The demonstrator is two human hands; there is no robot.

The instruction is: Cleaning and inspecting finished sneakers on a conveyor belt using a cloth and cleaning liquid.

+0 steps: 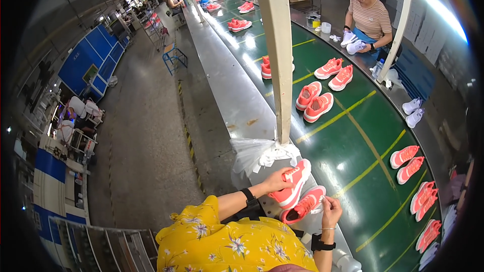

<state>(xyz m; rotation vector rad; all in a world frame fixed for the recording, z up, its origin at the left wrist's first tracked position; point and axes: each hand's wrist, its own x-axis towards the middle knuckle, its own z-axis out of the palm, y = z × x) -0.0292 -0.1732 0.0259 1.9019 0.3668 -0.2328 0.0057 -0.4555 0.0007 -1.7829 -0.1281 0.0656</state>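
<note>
My left hand [277,180] is closed around the heel end of a coral sneaker [298,179] with a white sole, its toe pointing away from me. Just below it, the second coral sneaker [308,203] rests at the metal ledge in front of my body. At that shoe's toe, my right hand [331,212] has thumb and fingertips pinched together. A small white bit shows by those fingers, too small to name. Beyond the shoes, a white plastic bag [252,152] is tied around the foot of a cream post [280,70].
A green conveyor belt [353,171] with yellow lines carries several coral pairs, including a near pair [315,102]. Across it, a person [372,17] holds white sneakers [353,43]. A white bottle [347,262] stands by my right forearm. Left lies a grey floor [146,121] with a stool [174,58].
</note>
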